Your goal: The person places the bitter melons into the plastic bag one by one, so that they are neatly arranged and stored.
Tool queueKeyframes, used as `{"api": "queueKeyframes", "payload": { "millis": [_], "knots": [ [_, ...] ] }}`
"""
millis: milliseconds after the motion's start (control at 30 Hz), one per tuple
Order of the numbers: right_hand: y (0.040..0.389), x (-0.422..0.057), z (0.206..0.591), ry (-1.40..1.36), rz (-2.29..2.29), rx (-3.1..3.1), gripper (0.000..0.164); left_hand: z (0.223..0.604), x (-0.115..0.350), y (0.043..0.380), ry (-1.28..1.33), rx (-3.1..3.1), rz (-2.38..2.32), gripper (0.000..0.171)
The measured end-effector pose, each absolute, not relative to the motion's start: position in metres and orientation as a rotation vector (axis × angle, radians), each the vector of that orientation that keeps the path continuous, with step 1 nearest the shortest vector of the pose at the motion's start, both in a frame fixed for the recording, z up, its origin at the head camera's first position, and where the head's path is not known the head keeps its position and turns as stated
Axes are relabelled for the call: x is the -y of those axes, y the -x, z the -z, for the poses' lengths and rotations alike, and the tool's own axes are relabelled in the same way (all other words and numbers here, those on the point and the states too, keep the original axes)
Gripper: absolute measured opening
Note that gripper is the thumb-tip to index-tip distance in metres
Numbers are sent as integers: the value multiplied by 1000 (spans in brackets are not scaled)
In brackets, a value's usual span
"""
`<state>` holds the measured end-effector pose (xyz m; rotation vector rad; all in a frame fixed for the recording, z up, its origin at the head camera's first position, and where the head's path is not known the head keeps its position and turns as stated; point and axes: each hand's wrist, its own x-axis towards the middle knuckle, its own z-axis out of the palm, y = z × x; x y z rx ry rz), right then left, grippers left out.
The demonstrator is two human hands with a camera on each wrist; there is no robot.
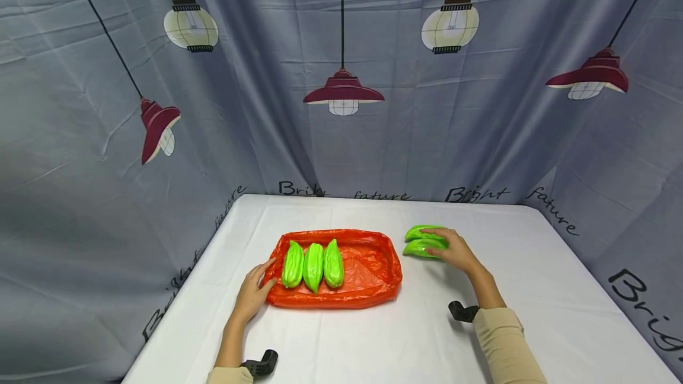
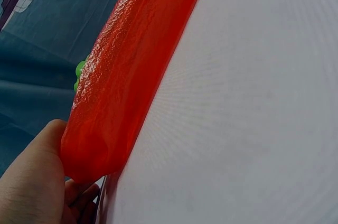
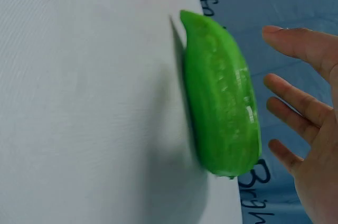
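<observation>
A shallow red tray (image 1: pixel 373 298), its covering wrinkled and shiny, lies on the white table with three bright green, ridged bitter melons (image 1: pixel 313 265) side by side in its left half. My left hand (image 1: pixel 252 294) holds the tray's left end; the left wrist view shows the thumb against the red wall (image 2: pixel 121 76) and curled fingers lower down. To the tray's right, two more bitter melons (image 1: pixel 421 248) lie close together. Over them is my right hand (image 1: pixel 456 249). In the right wrist view its fingers are spread, apart from the nearer melon (image 3: pixel 222 97), with nothing held.
The white tabletop (image 1: pixel 363 348) extends around the tray. A grey-blue curtain (image 1: pixel 256 123) printed with lamps and lettering hangs behind and beside the table. Black wrist mounts (image 1: pixel 463 312) stick out from both wrists.
</observation>
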<state>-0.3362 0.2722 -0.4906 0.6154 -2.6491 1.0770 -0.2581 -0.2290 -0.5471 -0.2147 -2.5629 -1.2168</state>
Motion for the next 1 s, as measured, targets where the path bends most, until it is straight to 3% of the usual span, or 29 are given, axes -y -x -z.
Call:
{"api": "queueKeyframes", "payload": {
  "millis": [767,1000],
  "knots": [
    [345,-279,511,-737,-948,2633,37,551,230,261,226,2558,1202,47],
    [342,-283,509,-769,-860,2727,43,548,230,261,202,2579,1212,47]
  ]
}}
